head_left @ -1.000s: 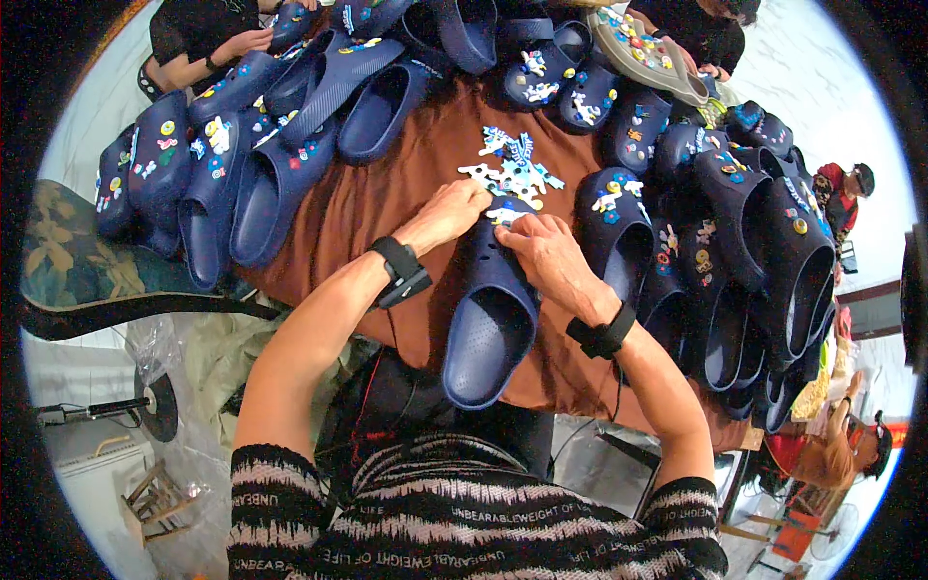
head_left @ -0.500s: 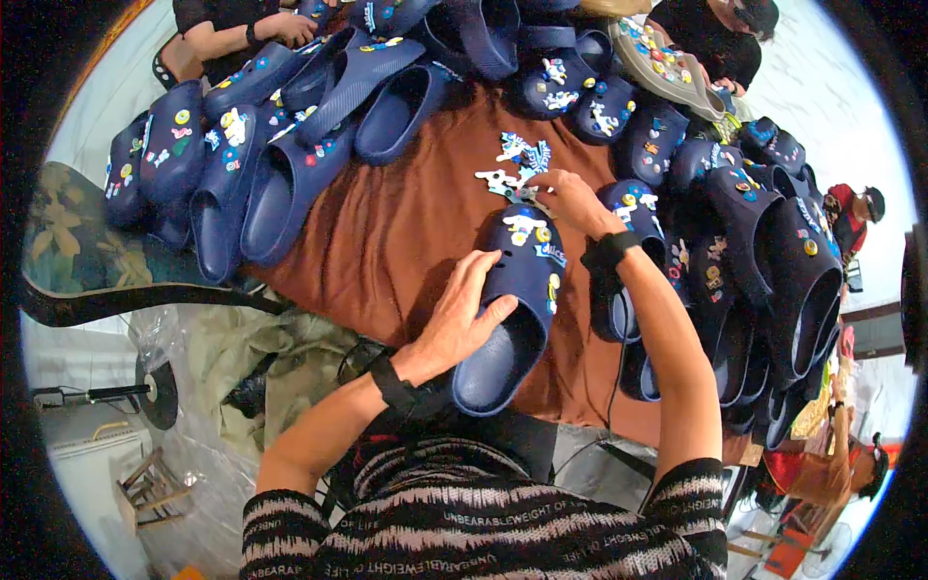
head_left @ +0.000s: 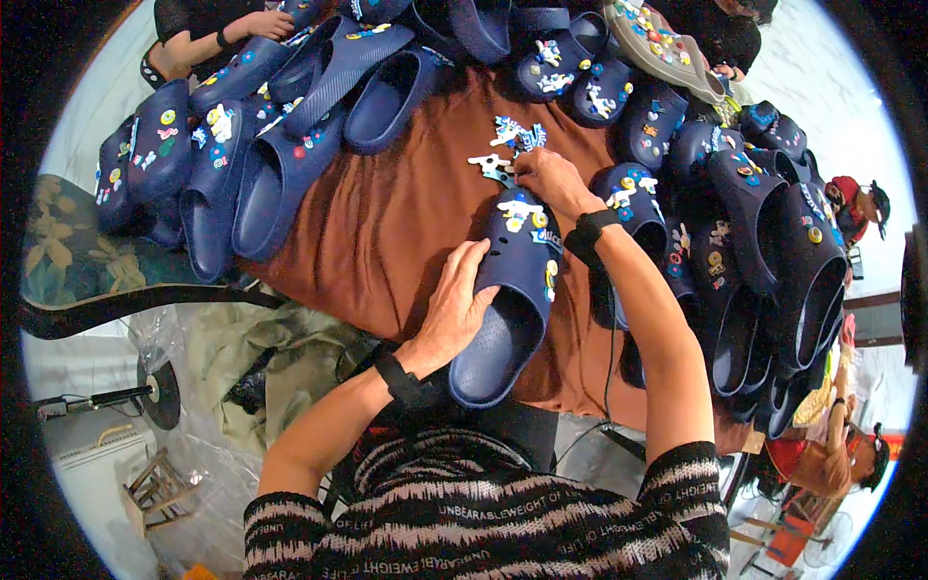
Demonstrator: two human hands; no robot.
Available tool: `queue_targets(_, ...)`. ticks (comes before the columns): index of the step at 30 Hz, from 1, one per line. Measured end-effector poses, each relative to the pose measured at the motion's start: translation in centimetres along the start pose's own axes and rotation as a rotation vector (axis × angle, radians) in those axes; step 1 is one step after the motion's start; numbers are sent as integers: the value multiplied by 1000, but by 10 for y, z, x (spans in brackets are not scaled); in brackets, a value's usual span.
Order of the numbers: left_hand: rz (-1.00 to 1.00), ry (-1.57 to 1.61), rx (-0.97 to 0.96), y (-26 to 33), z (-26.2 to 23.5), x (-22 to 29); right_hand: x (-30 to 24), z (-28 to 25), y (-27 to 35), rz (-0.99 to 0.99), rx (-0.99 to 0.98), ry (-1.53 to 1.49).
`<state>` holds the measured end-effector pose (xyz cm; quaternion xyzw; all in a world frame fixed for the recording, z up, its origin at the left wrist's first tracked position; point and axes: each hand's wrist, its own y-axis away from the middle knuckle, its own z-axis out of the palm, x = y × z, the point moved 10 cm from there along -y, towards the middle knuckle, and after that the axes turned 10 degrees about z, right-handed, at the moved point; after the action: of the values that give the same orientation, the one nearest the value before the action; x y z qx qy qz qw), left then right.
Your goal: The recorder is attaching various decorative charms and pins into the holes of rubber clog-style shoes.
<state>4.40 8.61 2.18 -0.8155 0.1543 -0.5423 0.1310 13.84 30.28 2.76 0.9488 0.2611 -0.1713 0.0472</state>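
A navy clog [head_left: 495, 358] stands in front of me with its toe pointing away. White, blue and yellow charms decorate its toe and right side. My left hand [head_left: 452, 307] grips the clog's left side, thumb at the foot opening. Just beyond the toe lies a small pile of loose charms [head_left: 505, 131], white and blue. My right hand [head_left: 553, 182] reaches into the near edge of this pile with its fingers pinched together. Whatever is between those fingertips is hidden.
A brown cloth [head_left: 377, 213] covers the table. Decorated navy clogs [head_left: 213, 174] crowd its left and far sides, with more clogs [head_left: 739, 280] stacked at right. A grey clog [head_left: 657, 48] lies at the far right. Other people's hands [head_left: 269, 24] show at the far side.
My right hand has moved slightly up and left, further over the loose charms, its fingers bending down. My left hand keeps its grip on the clog. The whole view has shifted a little.
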Motion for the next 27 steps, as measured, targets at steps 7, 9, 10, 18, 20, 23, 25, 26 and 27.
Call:
queue_targets(7,18,-67,32,2,-1,1,19,-10,2,93,96,-139)
queue_targets(9,34,-59,33,1,0,4,42,-18,2,160,205,-146)
queue_targets(10,44,-52,36,1,0,6,53,-28,4,226,309,-156)
queue_targets(18,14,-48,49,2,-4,2,21,-4,21,89,26,77)
queue_targets(20,9,-45,48,2,-3,2,26,-5,22,96,31,111)
queue_targets(23,22,-55,50,2,-3,3,38,-4,17,95,44,62)
queue_targets(25,11,-52,45,2,-3,2,45,-1,12,91,55,36)
queue_targets(26,11,-52,46,2,-3,2,49,0,9,89,56,37)
queue_targets(27,8,-47,44,2,-2,2,51,-5,6,86,97,-72)
